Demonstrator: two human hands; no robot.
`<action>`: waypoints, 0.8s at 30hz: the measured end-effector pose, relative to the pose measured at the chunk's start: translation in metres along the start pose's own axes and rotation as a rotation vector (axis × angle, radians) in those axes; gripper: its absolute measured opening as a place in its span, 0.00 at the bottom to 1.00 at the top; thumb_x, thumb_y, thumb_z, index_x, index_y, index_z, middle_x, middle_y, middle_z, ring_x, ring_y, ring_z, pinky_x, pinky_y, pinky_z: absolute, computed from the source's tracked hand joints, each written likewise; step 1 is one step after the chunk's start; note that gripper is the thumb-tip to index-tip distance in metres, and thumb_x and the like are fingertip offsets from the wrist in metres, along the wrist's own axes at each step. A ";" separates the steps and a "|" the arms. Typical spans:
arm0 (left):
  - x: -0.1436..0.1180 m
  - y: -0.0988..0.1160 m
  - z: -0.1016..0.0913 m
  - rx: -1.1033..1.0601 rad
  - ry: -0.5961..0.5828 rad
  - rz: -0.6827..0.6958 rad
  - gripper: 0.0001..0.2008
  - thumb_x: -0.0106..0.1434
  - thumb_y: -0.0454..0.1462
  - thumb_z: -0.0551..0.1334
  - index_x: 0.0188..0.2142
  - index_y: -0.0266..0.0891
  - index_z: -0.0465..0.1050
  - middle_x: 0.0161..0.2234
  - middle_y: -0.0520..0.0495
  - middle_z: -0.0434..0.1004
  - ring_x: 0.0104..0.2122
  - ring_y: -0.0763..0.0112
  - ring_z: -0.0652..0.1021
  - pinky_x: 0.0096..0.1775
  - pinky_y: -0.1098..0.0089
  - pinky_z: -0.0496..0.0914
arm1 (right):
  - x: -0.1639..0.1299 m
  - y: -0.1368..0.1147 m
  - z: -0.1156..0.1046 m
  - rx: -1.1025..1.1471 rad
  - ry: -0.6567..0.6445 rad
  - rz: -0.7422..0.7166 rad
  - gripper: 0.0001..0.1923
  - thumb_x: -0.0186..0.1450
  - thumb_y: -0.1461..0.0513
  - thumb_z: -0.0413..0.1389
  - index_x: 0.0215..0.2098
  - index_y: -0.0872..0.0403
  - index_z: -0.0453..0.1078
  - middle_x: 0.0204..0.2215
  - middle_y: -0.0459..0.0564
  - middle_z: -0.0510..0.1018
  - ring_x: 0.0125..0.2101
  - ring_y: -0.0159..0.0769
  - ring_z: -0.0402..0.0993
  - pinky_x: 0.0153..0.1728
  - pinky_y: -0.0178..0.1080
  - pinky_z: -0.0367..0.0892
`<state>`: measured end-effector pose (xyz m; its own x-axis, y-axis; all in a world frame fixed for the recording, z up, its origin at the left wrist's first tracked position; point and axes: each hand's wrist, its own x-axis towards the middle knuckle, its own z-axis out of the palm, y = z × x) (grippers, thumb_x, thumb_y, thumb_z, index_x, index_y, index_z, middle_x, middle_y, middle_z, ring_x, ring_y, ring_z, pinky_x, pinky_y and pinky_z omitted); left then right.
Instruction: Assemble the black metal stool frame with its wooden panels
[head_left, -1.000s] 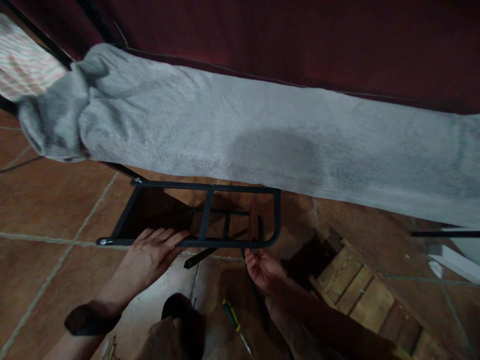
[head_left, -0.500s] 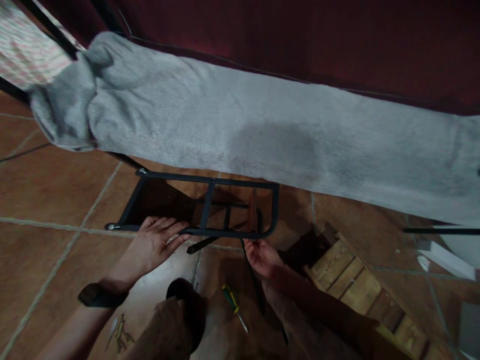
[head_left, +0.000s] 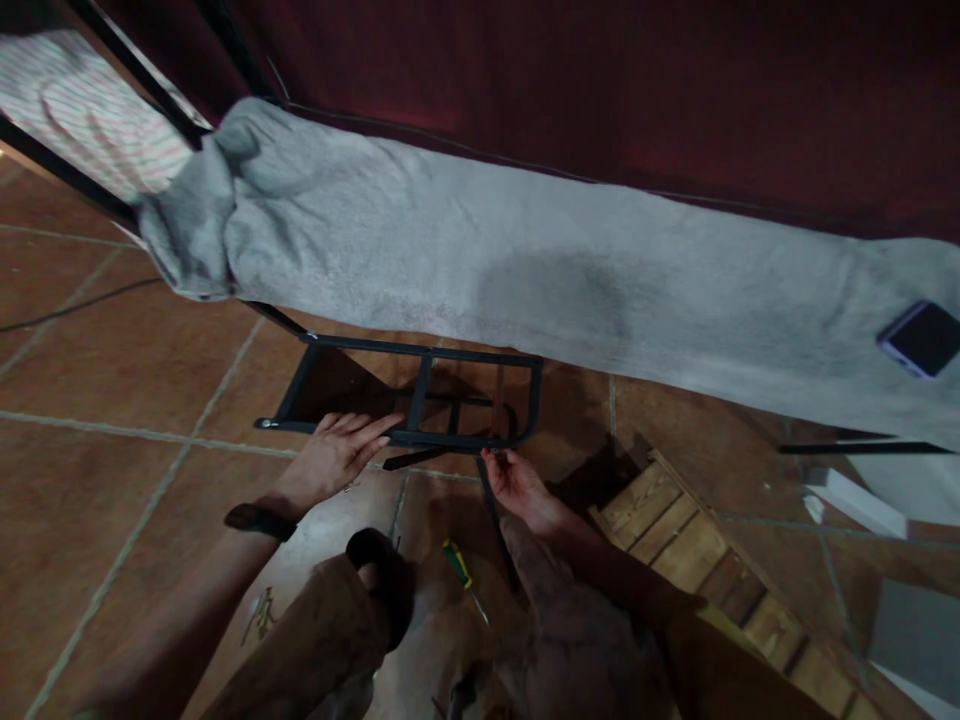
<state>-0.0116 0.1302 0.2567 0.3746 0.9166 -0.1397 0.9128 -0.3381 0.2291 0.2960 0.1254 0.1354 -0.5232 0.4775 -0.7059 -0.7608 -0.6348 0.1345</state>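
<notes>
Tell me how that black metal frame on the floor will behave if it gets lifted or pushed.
The black metal frame looks like welded tube, so probably stiff, not floppy. Its open ladder shape suggests moderate weight for its size. Standing on one long rail under the left hand, it would likely tip flat if released; on the tiled floor it may scrape or slide.

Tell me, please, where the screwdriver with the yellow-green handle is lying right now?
In the head view, the screwdriver lies on the tiled floor, low centre, between the person's knees, below the right hand.

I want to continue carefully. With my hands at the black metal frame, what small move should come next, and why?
Probably steady the black metal frame with the left hand, which lies flat on its near bar, while the right hand works at the near corner, where its fingertips already touch. The green-handled screwdriver lies unused on the floor.
</notes>
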 end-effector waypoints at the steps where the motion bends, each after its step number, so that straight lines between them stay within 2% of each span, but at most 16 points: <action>1: 0.000 0.001 0.000 0.011 0.001 0.002 0.23 0.69 0.46 0.46 0.61 0.48 0.60 0.45 0.44 0.75 0.44 0.63 0.72 0.48 0.61 0.61 | -0.001 0.001 0.001 -0.019 0.000 -0.020 0.08 0.66 0.68 0.49 0.37 0.61 0.69 0.30 0.52 0.79 0.29 0.28 0.78 0.32 0.28 0.74; 8: -0.003 0.002 0.003 0.054 0.026 -0.007 0.21 0.69 0.44 0.46 0.56 0.47 0.67 0.47 0.45 0.74 0.47 0.63 0.70 0.52 0.59 0.58 | -0.006 0.000 0.012 -0.155 0.026 -0.195 0.13 0.61 0.73 0.46 0.27 0.55 0.68 0.26 0.46 0.79 0.36 0.30 0.78 0.41 0.34 0.74; 11: -0.004 0.010 0.003 0.072 0.067 -0.047 0.20 0.69 0.43 0.46 0.55 0.46 0.67 0.50 0.44 0.74 0.51 0.62 0.69 0.57 0.57 0.54 | -0.015 -0.005 0.024 -0.208 0.006 -0.172 0.14 0.57 0.75 0.45 0.24 0.54 0.68 0.24 0.46 0.79 0.35 0.32 0.78 0.43 0.36 0.73; 15: -0.005 0.022 0.002 0.073 0.075 -0.101 0.19 0.68 0.40 0.48 0.54 0.48 0.68 0.49 0.44 0.74 0.53 0.62 0.68 0.58 0.54 0.49 | -0.035 -0.012 0.039 -0.316 -0.085 -0.130 0.11 0.53 0.74 0.48 0.26 0.57 0.70 0.27 0.49 0.80 0.37 0.36 0.78 0.43 0.39 0.73; 18: -0.004 0.025 0.001 0.048 0.082 -0.124 0.18 0.68 0.40 0.48 0.53 0.49 0.69 0.49 0.45 0.75 0.52 0.62 0.69 0.57 0.55 0.52 | -0.049 -0.014 0.044 -0.363 -0.149 -0.133 0.08 0.52 0.73 0.50 0.25 0.58 0.68 0.28 0.50 0.80 0.38 0.37 0.77 0.45 0.41 0.73; 22: -0.001 0.025 -0.001 0.004 0.085 -0.104 0.18 0.67 0.41 0.49 0.53 0.51 0.69 0.47 0.46 0.76 0.49 0.62 0.71 0.54 0.57 0.56 | -0.056 -0.014 0.045 -0.333 -0.215 -0.156 0.03 0.57 0.68 0.55 0.31 0.56 0.68 0.33 0.49 0.80 0.40 0.36 0.77 0.48 0.44 0.71; 24: 0.000 0.026 -0.001 0.003 0.089 -0.093 0.18 0.67 0.41 0.49 0.53 0.52 0.70 0.47 0.47 0.77 0.49 0.62 0.72 0.53 0.58 0.56 | -0.055 -0.014 0.047 -0.340 -0.212 -0.172 0.05 0.60 0.62 0.57 0.35 0.55 0.67 0.35 0.48 0.80 0.40 0.35 0.77 0.47 0.43 0.72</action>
<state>0.0123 0.1214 0.2634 0.2725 0.9593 -0.0739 0.9434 -0.2513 0.2166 0.3172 0.1362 0.2050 -0.4940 0.6855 -0.5348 -0.6930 -0.6819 -0.2340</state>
